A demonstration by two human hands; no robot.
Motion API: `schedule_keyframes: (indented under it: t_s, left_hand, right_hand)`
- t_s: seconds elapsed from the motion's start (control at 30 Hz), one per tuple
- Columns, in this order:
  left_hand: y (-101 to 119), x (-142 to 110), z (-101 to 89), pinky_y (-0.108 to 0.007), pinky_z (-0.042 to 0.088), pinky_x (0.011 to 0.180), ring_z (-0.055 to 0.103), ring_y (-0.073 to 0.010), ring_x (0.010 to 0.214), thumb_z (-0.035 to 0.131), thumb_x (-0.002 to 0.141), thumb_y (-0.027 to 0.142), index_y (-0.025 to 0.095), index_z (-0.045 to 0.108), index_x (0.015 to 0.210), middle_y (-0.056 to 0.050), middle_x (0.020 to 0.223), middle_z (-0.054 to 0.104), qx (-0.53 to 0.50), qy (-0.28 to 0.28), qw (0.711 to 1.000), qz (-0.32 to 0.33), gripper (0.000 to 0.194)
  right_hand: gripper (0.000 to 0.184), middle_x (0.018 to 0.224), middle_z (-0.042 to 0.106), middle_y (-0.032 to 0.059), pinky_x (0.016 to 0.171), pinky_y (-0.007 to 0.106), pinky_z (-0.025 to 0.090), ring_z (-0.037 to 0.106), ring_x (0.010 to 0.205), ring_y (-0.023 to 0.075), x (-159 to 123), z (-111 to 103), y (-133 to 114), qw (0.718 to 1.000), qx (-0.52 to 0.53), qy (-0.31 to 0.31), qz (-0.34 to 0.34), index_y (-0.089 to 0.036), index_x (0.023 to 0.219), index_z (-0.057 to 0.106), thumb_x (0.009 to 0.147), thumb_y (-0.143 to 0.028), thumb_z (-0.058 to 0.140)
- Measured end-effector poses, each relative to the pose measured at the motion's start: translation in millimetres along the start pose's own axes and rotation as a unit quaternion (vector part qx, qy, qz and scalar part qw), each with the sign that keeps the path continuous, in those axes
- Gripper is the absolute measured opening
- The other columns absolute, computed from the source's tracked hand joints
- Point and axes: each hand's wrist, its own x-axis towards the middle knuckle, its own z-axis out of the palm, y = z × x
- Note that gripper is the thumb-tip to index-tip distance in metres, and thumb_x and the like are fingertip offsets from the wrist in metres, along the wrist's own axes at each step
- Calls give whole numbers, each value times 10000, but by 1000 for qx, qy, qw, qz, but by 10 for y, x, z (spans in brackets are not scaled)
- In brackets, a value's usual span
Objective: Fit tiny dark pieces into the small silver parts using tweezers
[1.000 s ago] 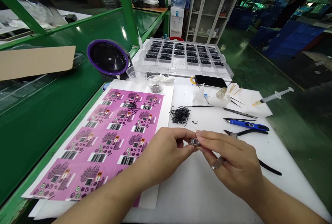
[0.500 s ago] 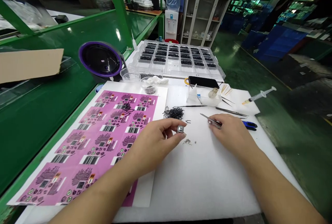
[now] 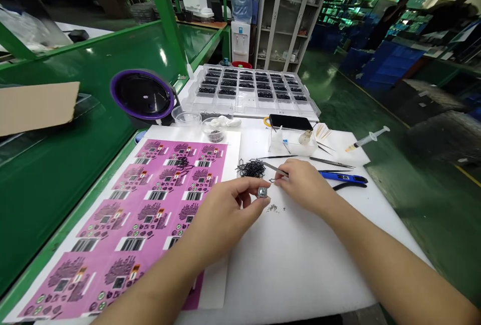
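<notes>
My left hand (image 3: pixel 229 209) is closed, pinching a small silver metal piece (image 3: pixel 262 192) between thumb and forefinger. In my right hand (image 3: pixel 302 184) are metal tweezers (image 3: pixel 275 169), their tips pointing left toward a pile of black bent-wire pieces (image 3: pixel 251 168). The right fingertips are at a single black wire piece (image 3: pixel 272 180) on the white surface; whether they grip it I cannot tell. Just below the silver piece lie scattered tiny metal bits (image 3: pixel 273 208). A few more black wire pieces (image 3: pixel 182 163) rest on the pink printed sheet (image 3: pixel 124 184).
At the back stands a compartment tray (image 3: pixel 246 97) of black parts. A phone (image 3: pixel 290 122), a clear holder (image 3: pixel 291 145), a syringe (image 3: pixel 368 138) and blue-handled pliers (image 3: pixel 343 178) lie to the right. Small clear cups (image 3: pixel 215 133) and a purple-rimmed fan-like object (image 3: pixel 143 95) are at the left.
My right hand has moved left with the tweezers, to the single black wire piece, uncovering more of the blue-handled pliers. The left hand keeps its pinch on the silver piece.
</notes>
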Motion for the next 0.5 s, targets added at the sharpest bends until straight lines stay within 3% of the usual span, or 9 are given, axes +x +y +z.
schedule_keyframes:
  t_s: [0.2, 0.5]
  left_hand:
    - [62, -10, -1, -251, 370, 589, 455, -116, 589, 637, 834, 438, 287, 728, 1056, 47, 664, 537, 21, -8, 1000, -21, 283]
    - [48, 29, -22, -244, 355, 558, 449, -115, 575, 634, 841, 485, 287, 732, 1051, 40, 650, 539, 49, 35, 998, -24, 304]
  right_hand:
    - [128, 949, 631, 84, 696, 318, 392, 599, 845, 214, -44, 54, -30, 1000, -20, 1, 9, -171, 858, 653, 880, -205, 531]
    - [157, 884, 654, 39, 666, 288, 393, 607, 817, 181, -66, -28, -3, 1000, 26, -1, 1, -213, 842, 687, 898, -287, 561]
